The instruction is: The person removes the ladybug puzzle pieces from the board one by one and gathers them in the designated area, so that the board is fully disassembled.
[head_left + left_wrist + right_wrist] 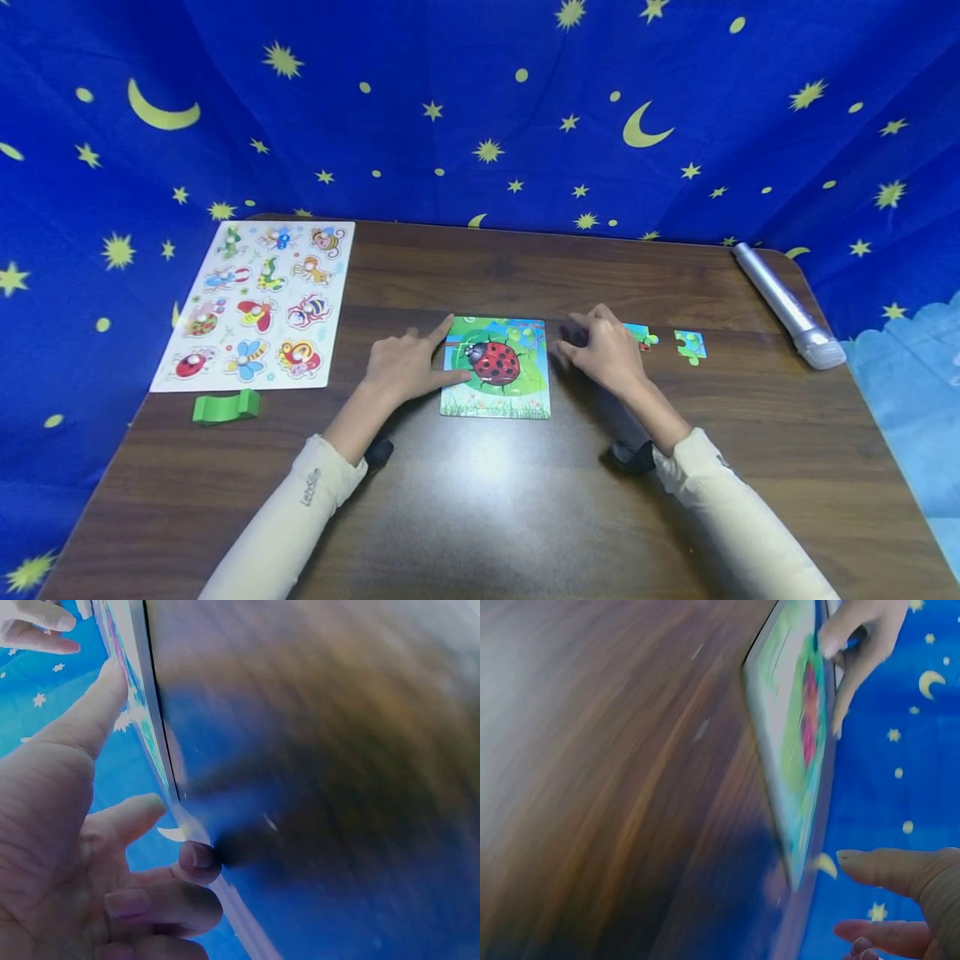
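A square ladybug puzzle point(497, 367) lies on the brown table. My left hand point(401, 367) is at its left side, the thumb on the picture and the outstretched index finger at the upper left corner. In the left wrist view the other fingers of the left hand point(67, 825) bend loosely around nothing. Just off the puzzle's right edge is my right hand point(606, 350). The right wrist view shows its thumb and a finger point(889, 871) apart from each other, with nothing seen between them. Beyond that hand lie a partly covered jigsaw piece point(640, 333) and another piece point(690, 346).
A white board of insect pictures point(255, 308) lies at the back left, with a green curved block point(225, 407) in front of it. A silver microphone point(787, 304) lies at the right. Blue starry cloth point(420, 83) hangs behind the table point(480, 517).
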The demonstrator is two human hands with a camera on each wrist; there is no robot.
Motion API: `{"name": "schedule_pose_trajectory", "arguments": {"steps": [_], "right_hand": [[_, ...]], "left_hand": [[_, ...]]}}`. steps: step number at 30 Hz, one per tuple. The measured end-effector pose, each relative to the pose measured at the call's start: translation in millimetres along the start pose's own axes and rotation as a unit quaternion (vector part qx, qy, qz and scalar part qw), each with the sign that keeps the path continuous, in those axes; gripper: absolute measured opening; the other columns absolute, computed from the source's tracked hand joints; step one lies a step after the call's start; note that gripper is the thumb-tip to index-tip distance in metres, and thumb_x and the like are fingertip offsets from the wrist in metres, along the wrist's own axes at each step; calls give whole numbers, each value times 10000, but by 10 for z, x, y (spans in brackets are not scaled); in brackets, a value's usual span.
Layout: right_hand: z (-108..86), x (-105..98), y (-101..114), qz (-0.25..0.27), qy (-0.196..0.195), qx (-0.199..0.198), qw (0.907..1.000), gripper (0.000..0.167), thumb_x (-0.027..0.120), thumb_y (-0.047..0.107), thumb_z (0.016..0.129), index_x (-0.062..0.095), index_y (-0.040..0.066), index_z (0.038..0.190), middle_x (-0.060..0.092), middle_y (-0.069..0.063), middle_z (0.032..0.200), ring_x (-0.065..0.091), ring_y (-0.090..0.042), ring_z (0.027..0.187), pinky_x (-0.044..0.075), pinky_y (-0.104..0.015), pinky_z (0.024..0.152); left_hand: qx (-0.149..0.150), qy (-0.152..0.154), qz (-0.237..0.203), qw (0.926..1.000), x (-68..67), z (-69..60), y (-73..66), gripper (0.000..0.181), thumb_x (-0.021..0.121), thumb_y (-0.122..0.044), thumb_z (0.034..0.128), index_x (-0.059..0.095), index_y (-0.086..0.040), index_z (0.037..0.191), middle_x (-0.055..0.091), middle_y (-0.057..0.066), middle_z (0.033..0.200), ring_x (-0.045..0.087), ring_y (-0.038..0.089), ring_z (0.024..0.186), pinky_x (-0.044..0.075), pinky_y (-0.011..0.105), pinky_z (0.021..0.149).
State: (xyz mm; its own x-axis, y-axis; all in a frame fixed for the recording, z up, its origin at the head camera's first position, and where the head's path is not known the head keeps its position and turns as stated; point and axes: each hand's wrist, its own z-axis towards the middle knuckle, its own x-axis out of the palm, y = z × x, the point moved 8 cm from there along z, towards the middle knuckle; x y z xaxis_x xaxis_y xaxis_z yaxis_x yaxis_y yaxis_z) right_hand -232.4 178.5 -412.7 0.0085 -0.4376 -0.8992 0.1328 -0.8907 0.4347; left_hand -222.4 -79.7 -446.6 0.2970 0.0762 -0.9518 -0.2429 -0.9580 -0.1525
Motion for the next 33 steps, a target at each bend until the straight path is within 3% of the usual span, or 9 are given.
{"name": "schedule_pose_trajectory", "arguments": {"steps": [7, 11, 13, 15, 17, 21, 24, 33], "right_hand": [[75, 228, 515, 334, 216, -586, 9975, 508, 807, 297, 824, 694, 23, 1236, 584, -114, 943, 510, -199, 729, 431, -382, 623], [122, 368, 765, 446, 441, -805, 9948, 478, 811, 274, 828, 702, 40, 1231, 580, -114, 906, 461, -166, 672, 387, -314, 569], [148, 439, 851, 408, 566, -826, 9941, 477, 810, 288, 831, 705, 47, 1229, 591, -110, 920, 480, -164, 669, 420, -318, 574], [176, 509, 904, 302, 696, -822, 9937, 481, 799, 309, 842, 702, 49, 1235, 598, -111, 934, 507, -175, 673, 462, -339, 573], [203, 563, 944, 144, 784, -804, 9936, 491, 789, 332, 850, 698, 47, 1240, 608, -112, 962, 539, -184, 701, 499, -373, 600], [235, 635, 966, -91, 879, -649, 9940, 516, 776, 363, 856, 692, 34, 1245, 620, -123, 1005, 575, -199, 745, 525, -411, 634], [243, 664, 978, -123, 888, -637, 9939, 521, 779, 362, 856, 691, 20, 1238, 622, -133, 1006, 590, -203, 725, 524, -396, 637], [248, 738, 999, -86, 961, -686, 9930, 560, 785, 347, 855, 658, -4, 1272, 586, -138, 981, 557, -191, 695, 504, -347, 608]], "left_hand": [[134, 15, 66, 9999, 11, 2, 35, 949, 552, -800, 803, 277, -315, 1571, 559, 280, 1358, 545, 258, 649, 403, 347, 505], [92, 90, 154, 9998, 15, 6, 39, 945, 544, -808, 801, 279, -325, 1569, 581, 264, 1333, 570, 272, 678, 429, 364, 534], [61, 98, 177, 9998, 15, 7, 41, 947, 543, -814, 796, 282, -330, 1567, 606, 246, 1298, 561, 262, 669, 423, 361, 543], [33, 96, 206, 9997, 12, 9, 40, 949, 550, -816, 789, 291, -333, 1563, 658, 215, 1183, 527, 236, 638, 397, 348, 538], [-2, 83, 209, 9997, 0, 13, 34, 952, 566, -814, 779, 302, -334, 1559, 682, 156, 968, 448, 195, 583, 347, 328, 518], [-37, 58, 184, 9998, -24, 13, 10, 958, 591, -806, 768, 319, -326, 1551, 464, 28, 593, 293, 145, 533, 249, 305, 497], [-60, 49, 181, 9998, -33, 14, -2, 959, 594, -807, 763, 320, -330, 1548, 368, -6, 544, 251, 134, 522, 223, 301, 498], [-129, 92, 186, 9997, -12, 10, 22, 966, 595, -812, 756, 316, -337, 1550, 344, -16, 538, 241, 131, 522, 226, 298, 502]]}}
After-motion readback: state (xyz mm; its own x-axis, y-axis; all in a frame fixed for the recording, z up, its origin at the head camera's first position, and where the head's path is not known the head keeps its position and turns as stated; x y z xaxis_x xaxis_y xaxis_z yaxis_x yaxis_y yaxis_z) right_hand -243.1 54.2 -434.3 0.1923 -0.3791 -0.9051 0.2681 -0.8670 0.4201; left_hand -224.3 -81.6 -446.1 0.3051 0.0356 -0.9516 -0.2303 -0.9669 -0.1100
